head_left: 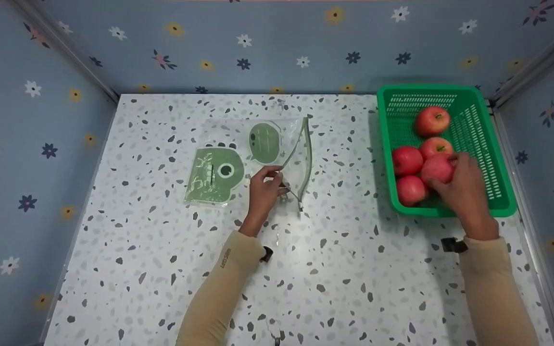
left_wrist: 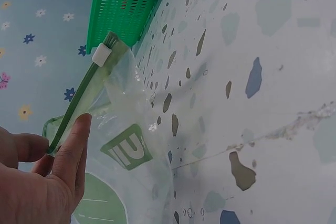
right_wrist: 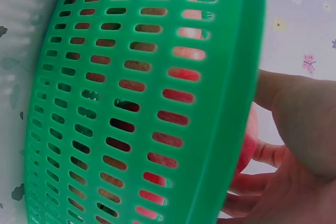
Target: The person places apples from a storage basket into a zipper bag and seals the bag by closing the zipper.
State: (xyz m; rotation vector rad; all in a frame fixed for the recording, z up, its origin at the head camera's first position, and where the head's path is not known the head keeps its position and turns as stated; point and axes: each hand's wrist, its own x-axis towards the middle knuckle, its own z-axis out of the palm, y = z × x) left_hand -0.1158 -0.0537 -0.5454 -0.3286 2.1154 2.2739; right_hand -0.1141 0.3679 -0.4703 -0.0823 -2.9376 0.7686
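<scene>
My left hand [head_left: 265, 190] pinches the green zip edge of a clear plastic bag printed with a green dinosaur [head_left: 217, 175], which lies on the table with its mouth spread apart. In the left wrist view a white slider [left_wrist: 101, 54] sits near the far end of the zip strip [left_wrist: 79, 95], and thumb and fingers hold the near end. My right hand [head_left: 467, 190] grips a red apple [head_left: 437, 169] inside the green basket [head_left: 502, 187]. From the right wrist, the basket wall hides most of that apple [right_wrist: 248, 145].
Several more apples lie in the basket, one red apple [head_left: 432, 120] towards its back and another [head_left: 410, 191] at the front left. The speckled table [head_left: 334, 288] is bounded by flowered panels [head_left: 277, 43] at the back and sides. The basket stands close to the right panel.
</scene>
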